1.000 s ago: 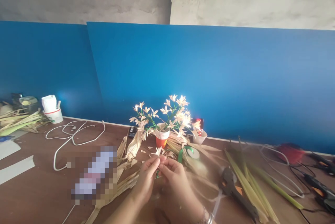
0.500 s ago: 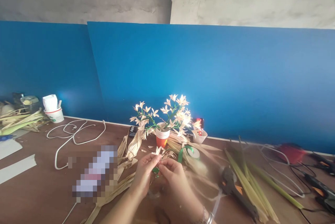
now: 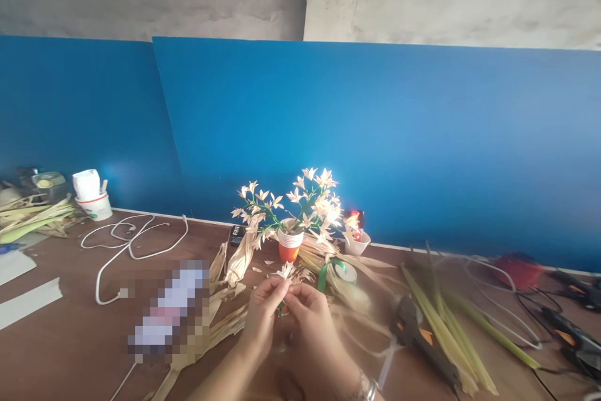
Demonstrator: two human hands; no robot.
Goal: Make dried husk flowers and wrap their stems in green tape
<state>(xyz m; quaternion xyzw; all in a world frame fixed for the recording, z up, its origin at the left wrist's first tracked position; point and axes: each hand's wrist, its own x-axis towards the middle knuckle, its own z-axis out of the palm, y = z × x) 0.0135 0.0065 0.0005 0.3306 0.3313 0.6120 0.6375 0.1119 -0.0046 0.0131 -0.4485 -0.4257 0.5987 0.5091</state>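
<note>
Desk: What does the work at the tabletop amount to so far?

Photographer: A full spray of pale blossoms on green stems stands in the cup, just beyond the grip. A single flower sits apart from the spray, upright at the fingertips, and appears unfinished.

Desk: And the hands?

Photographer: The left hand pinches the flower low, thumb against fingers. The right hand meets it at the base, fingertips narrow; whether they close on anything cannot be told.

Desk: What seems left?

Photographer: Judging by the supplies, there is material for more: loose husks left of and beyond the grip, green ribbon just right of it, a glue gun farther right. How many blossoms are wanted, nothing shows.

Desk: What is obscured?

Photographer: The flower's lower end is behind the fingers, with only a scrap of green visible beneath them. Left of the grip, a device is pixelated; far right, another gun runs out of frame. Glare washes out some blossoms.
</note>
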